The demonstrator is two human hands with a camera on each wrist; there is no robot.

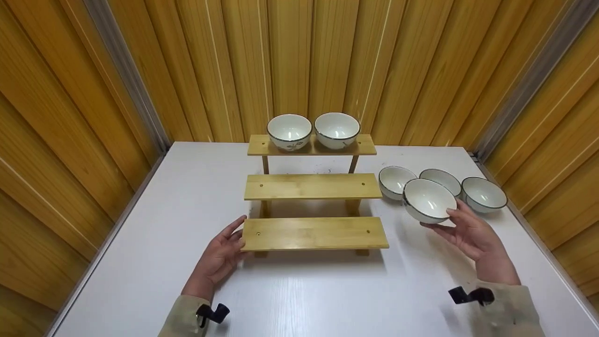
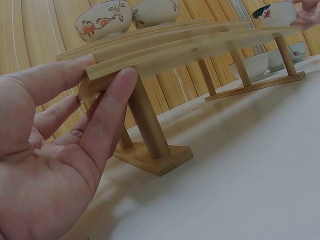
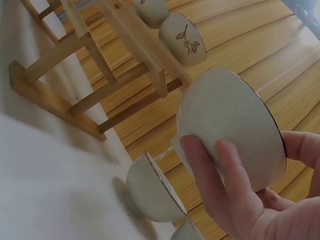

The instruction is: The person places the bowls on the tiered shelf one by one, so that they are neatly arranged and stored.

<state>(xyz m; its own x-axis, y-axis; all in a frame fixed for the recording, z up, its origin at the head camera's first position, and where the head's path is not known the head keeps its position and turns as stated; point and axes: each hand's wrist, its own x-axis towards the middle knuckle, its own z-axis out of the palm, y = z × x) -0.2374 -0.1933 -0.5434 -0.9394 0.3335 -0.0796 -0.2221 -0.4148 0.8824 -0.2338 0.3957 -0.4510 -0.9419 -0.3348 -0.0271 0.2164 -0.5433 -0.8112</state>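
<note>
In the head view my right hand (image 1: 477, 236) holds a white bowl (image 1: 428, 201) with a dark rim, lifted above the table to the right of a three-tier wooden stand (image 1: 316, 233). The right wrist view shows fingertips (image 3: 200, 155) against the outside of that bowl (image 3: 230, 120), with the thumb at its rim. My left hand (image 1: 219, 256) grips the left end of the lowest shelf. Its thumb lies at the upper edge and its fingers are beneath, as the left wrist view shows. Two bowls, a left one (image 1: 289, 131) and a right one (image 1: 337, 130), sit upright on the top shelf.
Behind the held bowl, three similar bowls stand upright on the white table (image 1: 201, 187): a left one (image 1: 395, 181), a partly hidden middle one (image 1: 440, 180) and a right one (image 1: 484, 194). Wood-patterned walls (image 1: 290, 61) enclose the table's back and sides.
</note>
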